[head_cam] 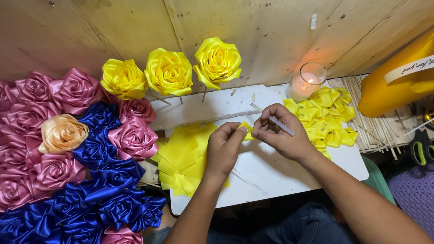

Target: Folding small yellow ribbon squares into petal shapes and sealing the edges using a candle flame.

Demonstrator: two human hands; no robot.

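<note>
pink, blue and one peach satin roses point(62, 158) crowd the nine o'clock side. a stack of yellow ribbon squares point(182, 160) lies just left of the left hand point(223, 148), whose fingertips pinch a folded yellow ribbon piece point(247, 131) at centre. the right hand point(281, 134) pinches its other edge, also gripping a thin white stick point(275, 119). folded yellow petals point(326, 115) heap at two o'clock.

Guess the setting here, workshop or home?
Probably a small home craft bench for making ribbon flowers. Finished yellow satin roses stand against a plywood wall, cut yellow ribbon pieces lie on the white board, and a lit candle stands nearby.
</note>
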